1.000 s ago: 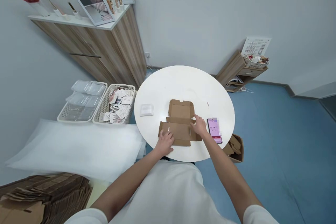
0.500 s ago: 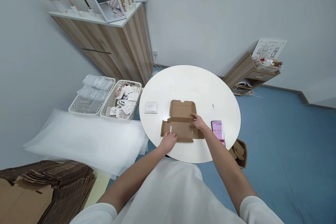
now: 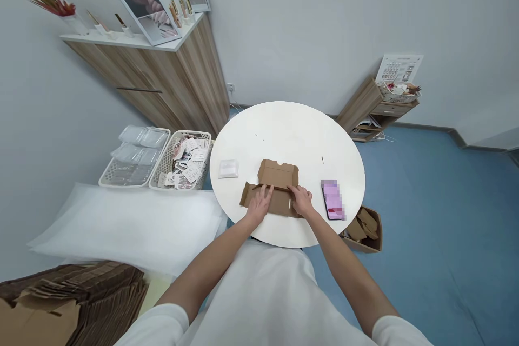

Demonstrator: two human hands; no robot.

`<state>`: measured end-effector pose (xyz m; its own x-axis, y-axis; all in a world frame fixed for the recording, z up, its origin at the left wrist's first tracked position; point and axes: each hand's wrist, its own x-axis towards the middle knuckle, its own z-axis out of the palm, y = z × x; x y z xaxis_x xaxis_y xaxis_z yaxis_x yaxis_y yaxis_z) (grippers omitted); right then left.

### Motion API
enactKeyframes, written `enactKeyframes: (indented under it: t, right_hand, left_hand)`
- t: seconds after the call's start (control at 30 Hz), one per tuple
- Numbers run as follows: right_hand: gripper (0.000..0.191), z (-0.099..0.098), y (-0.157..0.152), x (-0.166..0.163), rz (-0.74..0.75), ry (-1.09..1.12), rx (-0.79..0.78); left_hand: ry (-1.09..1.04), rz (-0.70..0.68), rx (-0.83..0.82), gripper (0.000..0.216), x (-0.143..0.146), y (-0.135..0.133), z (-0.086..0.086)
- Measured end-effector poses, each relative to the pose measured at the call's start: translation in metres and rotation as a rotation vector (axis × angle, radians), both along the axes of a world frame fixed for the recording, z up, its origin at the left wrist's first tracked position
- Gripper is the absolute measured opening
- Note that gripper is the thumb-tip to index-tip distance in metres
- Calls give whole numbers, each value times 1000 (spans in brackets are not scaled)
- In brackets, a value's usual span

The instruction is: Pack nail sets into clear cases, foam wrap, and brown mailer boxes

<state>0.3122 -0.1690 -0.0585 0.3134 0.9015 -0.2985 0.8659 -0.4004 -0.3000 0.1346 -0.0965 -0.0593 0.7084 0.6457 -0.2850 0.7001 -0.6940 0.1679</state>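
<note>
Moved since half a second ago: left hand [image 3: 259,206], from the near-left corner of the brown box [image 3: 278,173] up to its middle fold; right hand [image 3: 302,201], much as before, at the fold's right end. Clock taken on the round tabletop [image 3: 284,130], wearer at six. Brown box: one, unfolded, between centre and six. Left hand: fingers extended, tips on the fold, seemingly to keep the card from springing back. Right hand: fingers curled at the card's edge, probably steadying that end; whether it pinches cannot be told. Clear packet [image 3: 228,168]: one, nine o'clock, apart from the box, presumably to leave working room. Phone [image 3: 332,200]: one, four o'clock, screen up, perhaps for glancing at. Beyond the edge: basket of cards [image 3: 190,162], nine o'clock; white sheets [image 3: 130,221], eight; open carton [image 3: 365,243], four, all apparently within reach.
</note>
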Motion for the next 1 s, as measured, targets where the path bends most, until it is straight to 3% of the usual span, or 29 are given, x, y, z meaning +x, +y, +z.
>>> enactKeyframes:
  t: [0.2,0.43,0.53,0.63,0.73,0.87,1.0]
  right_hand:
    - [67,1,-4,-1,37,-11,-6]
    - [55,8,-7,-9,16,-53,-56]
    - [70,12,-16,-19,-37,-161,36]
    - [94,12,-22,-26,170,-165,77]
    - [113,6,-21,-29,392,-153,16]
    - [115,-4,-13,-28,409,-174,-17]
    - [112,-9,-9,-26,399,-143,23]
  left_hand:
    - [31,-96,135,118,6,15,5]
    - [-63,-185,-7,125,2,28,5]
    - [-84,-171,-7,121,0,23,4]
    - [-86,-114,10,118,0,13,2]
    - [-86,-60,26,115,0,2,3]
    - [-106,-9,48,114,-13,-11,11]
    - [-200,321,76,103,-50,-21,9]
